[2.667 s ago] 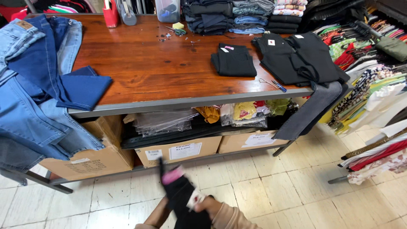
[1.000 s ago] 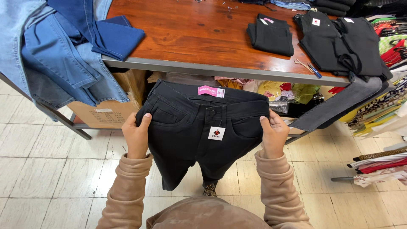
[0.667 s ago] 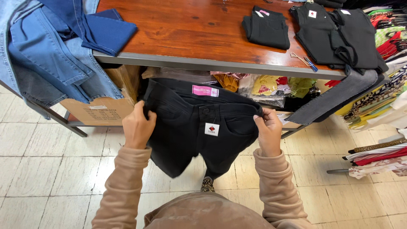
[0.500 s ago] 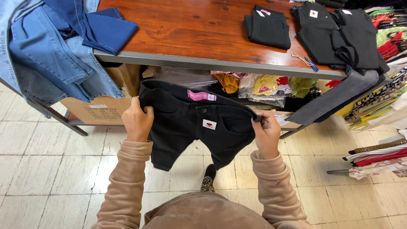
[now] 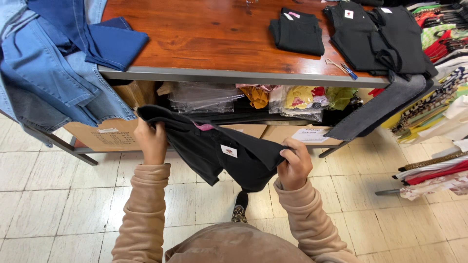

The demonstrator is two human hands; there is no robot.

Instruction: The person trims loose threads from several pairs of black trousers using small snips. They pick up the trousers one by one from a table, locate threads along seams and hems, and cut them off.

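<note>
Pale tiled floor, w/ a wooden worktop edged in grey metal running across the top of view. Under it a shelf crammed w/ clear plastic bags, bagged yellow and green garments and cardboard boxes.

Black jeans are in mid-air below the worktop edge, in front of the person, not touching the wood. Left hand is closed round one end of the waistband, fingers curled in; right hand is fisted on the other end, thumb over the cloth. Waistband is tipped nearly flat, slanting down from left to right, legs drooping beneath. Small white tag and a pink label show on the fabric.

Progress, judging by the layout: one black pair already lies as a neat folded square on the worktop; another black pair lies spread flat beside it, plus a grey trouser leg hanging off the right corner. Blue denim is heaped over the left end, unsorted, w/ a folded navy piece on top. So approx. one item looks finished; the held pair isn't folded or laid down yet, and the denim pile remains. Small scissors sit near the front edge.

Clothes racks crowd the right side.
</note>
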